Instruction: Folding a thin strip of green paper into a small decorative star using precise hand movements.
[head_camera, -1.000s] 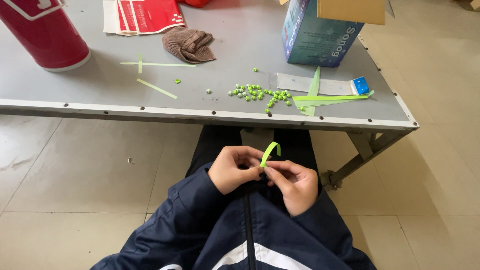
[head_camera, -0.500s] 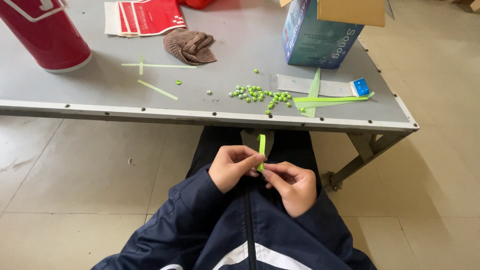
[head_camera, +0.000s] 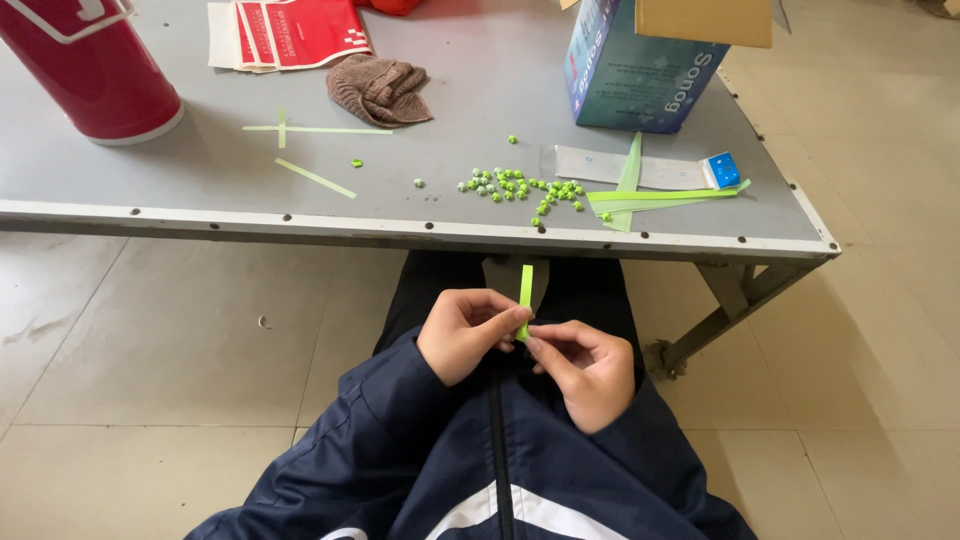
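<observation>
Green paper is the stuff in hand: a short strip (head_camera: 525, 297) stands upright between both hands, held over the lap, below the bench's (head_camera: 200, 215) near edge and clear of it. The left hand (head_camera: 468, 333) pinches the strip's lower end between thumb and forefinger; the right hand (head_camera: 583, 366) grips the same end from the other side, fingers curled in, so both are closed on the strip where a fold seems to be forming.

Going left to right along the bench: a red flask (head_camera: 85, 65) at the far left corner, red-and-white packets (head_camera: 290, 30) at the far edge, a brown knit cloth (head_camera: 377, 88) beside them, and three loose strips (head_camera: 315, 179) lying flat toward the left. Right of centre, near the front edge, sits a scatter of small green folded pieces (head_camera: 515, 187), many touching one another. Next come a few long strips (head_camera: 660, 197) crossing a white packet (head_camera: 640, 168), with a blue box (head_camera: 640, 65) behind them at the far right.

Judging by that pile, a good many pieces are already made, one is under way, and the spare strips suggest more remain. Room over the lap is open on both sides; only the bench edge above limits an upward lift.
</observation>
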